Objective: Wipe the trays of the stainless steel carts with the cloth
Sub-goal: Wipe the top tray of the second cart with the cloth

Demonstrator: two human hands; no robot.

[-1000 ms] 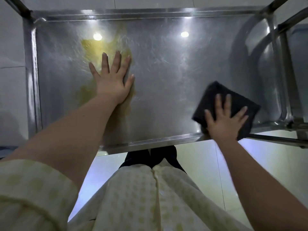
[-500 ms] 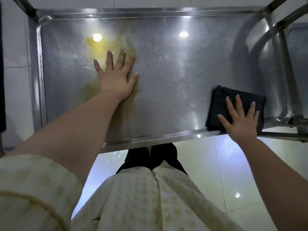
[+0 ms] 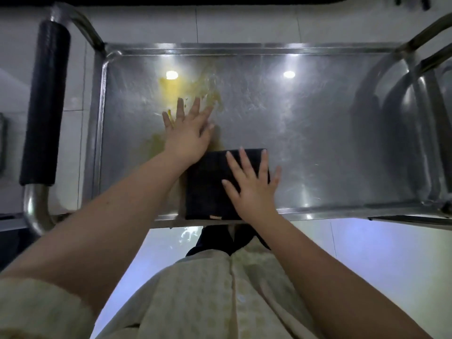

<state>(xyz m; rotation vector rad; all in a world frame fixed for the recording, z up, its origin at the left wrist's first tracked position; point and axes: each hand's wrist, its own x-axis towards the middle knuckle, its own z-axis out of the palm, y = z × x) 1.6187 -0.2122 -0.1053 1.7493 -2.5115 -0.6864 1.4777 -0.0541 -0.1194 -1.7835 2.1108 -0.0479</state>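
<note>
Likely kitchen: steel cart (image 3: 244, 46); tiled floor (image 3: 371, 255)

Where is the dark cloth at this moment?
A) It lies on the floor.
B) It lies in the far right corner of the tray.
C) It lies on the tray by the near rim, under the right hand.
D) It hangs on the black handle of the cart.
C: the right hand lies flat on the dark cloth, which sits on the tray at its near rim.

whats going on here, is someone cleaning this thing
A person is wiping a stainless steel cart tray. The right hand presses a folded dark cloth flat against the tray near its front edge. The left hand rests flat on the tray beside the cloth, over a yellowish smear that is not yet wiped away.
</note>
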